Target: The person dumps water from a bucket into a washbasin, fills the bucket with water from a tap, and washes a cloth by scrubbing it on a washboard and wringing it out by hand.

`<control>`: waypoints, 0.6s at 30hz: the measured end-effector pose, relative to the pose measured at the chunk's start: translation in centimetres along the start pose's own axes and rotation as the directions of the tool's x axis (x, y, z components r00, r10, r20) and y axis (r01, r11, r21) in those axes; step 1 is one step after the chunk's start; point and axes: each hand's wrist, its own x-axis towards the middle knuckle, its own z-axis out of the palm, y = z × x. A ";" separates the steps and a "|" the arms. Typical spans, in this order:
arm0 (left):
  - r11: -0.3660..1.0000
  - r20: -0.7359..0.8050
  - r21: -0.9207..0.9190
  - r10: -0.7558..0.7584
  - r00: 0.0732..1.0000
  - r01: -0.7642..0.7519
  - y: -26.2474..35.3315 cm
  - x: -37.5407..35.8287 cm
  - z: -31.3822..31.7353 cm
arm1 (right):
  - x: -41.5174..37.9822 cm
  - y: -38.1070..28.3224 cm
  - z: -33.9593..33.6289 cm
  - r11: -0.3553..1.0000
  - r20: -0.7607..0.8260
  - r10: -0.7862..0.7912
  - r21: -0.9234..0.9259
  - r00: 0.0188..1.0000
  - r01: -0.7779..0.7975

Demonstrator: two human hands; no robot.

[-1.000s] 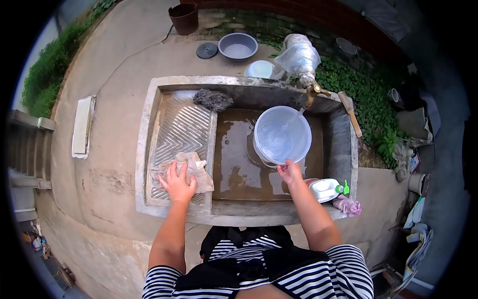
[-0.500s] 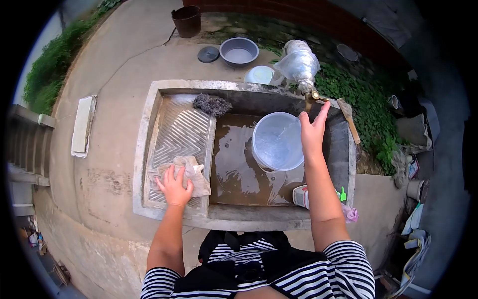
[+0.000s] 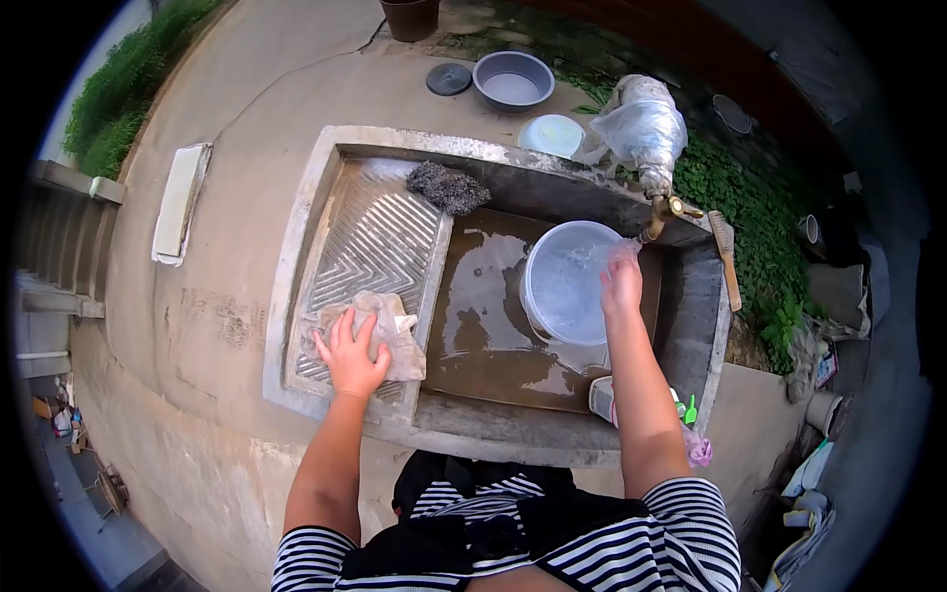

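Observation:
My left hand (image 3: 350,357) lies flat with fingers spread on a crumpled beige cloth (image 3: 393,326), which sits at the near end of the ribbed washboard (image 3: 370,237) in the concrete sink (image 3: 296,247). My right hand (image 3: 621,281) reaches over the wet basin to the far right rim of a clear plastic bucket (image 3: 564,286) holding water. Its fingers curl at the rim just below the brass tap (image 3: 663,209). I cannot tell whether they grip the rim.
A dark grey scrubbing cloth (image 3: 449,187) lies at the washboard's far end. A scrub brush (image 3: 725,259) rests on the sink's right wall; a white detergent bottle (image 3: 602,397) and pink rag (image 3: 698,450) sit at the near right corner. Behind the sink are a grey basin (image 3: 513,79), dark lid (image 3: 449,79) and pale dish (image 3: 552,135).
My right hand left the bucket's near rim, rose to the tap, then dropped to the bucket's far right rim. My left hand stayed on the cloth.

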 end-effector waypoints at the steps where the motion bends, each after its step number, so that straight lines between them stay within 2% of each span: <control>1: 1.000 0.006 0.002 0.002 1.000 -0.002 -0.1 0.0 0.1 | 2.6 2.7 -0.8 0.975 -0.030 0.221 0.005 0.975 -0.221; 2: 1.000 0.013 0.003 0.002 1.000 -0.002 -0.2 0.0 0.2 | 4.9 5.2 -1.6 0.902 -0.060 0.432 0.014 0.900 -0.432; 6: 0.999 0.017 0.032 -0.020 1.000 0.019 -0.4 0.2 0.4 | 9.2 10.0 -3.1 0.836 -0.148 0.502 -0.169 0.852 -0.522; 8: 0.999 0.033 0.045 0.004 0.999 -0.005 -0.5 0.2 0.4 | 12.4 12.3 -5.0 0.870 -0.261 0.371 -0.239 0.891 -0.432; 10: 0.999 0.029 0.041 -0.007 1.000 0.006 -0.4 0.3 0.3 | 15.0 14.5 -7.1 0.903 -0.329 0.299 -0.205 0.896 -0.377; 12: 0.999 0.023 0.038 -0.023 0.999 0.022 -0.3 0.4 0.1 | 15.9 16.9 -8.6 0.972 -0.249 0.043 -0.213 0.968 -0.098; 13: 0.999 0.034 0.026 -0.019 0.999 0.018 -0.2 0.5 -0.1 | 17.6 19.7 -10.4 0.970 -0.228 0.048 -0.223 0.973 -0.100; 15: 0.999 0.042 0.022 -0.033 0.999 0.032 -0.1 0.5 -0.1 | 21.2 25.6 -12.9 0.836 -0.135 -0.043 -0.547 0.990 -0.038; 16: 1.000 0.037 0.010 -0.029 0.999 0.028 -0.1 0.5 -0.2 | 18.2 22.2 -10.6 0.937 0.020 0.218 -0.285 0.976 -0.203; 17: 1.000 0.035 -0.001 -0.022 0.999 0.022 -0.2 0.4 -0.1 | 15.3 18.8 -8.3 0.873 0.189 0.484 -0.031 0.855 -0.487; 18: 0.999 0.035 0.007 -0.037 0.999 0.036 -0.3 0.4 -0.1 | 11.2 14.2 -5.1 0.680 0.323 0.677 0.072 0.662 -0.730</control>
